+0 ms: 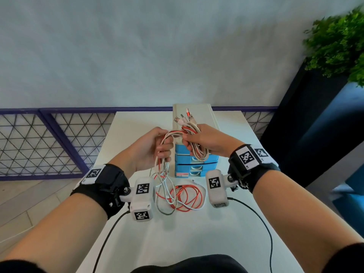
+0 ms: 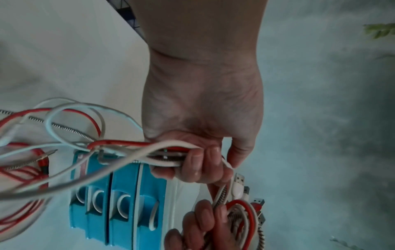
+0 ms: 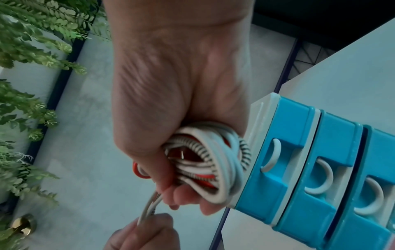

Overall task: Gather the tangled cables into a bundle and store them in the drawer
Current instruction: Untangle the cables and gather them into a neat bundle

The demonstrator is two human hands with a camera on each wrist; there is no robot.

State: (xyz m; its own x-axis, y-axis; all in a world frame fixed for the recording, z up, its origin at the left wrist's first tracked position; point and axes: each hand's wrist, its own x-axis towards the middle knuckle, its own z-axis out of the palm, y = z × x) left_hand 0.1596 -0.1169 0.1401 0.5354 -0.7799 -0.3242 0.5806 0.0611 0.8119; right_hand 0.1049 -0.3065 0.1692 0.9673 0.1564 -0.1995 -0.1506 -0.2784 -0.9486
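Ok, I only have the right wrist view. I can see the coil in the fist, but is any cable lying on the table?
Observer: Yes. The head view shows a loose tangle of red and white cables on the table, in front of the drawer unit.
Operator: Is it joined to the coil?
Observer: It seems so. Strands rise from it through the left hand, which grips them, and cross to the right hand.
Operator: Where are the plugs?
Observer: Several USB plugs stick out above the right hand, and the coil hangs below it.
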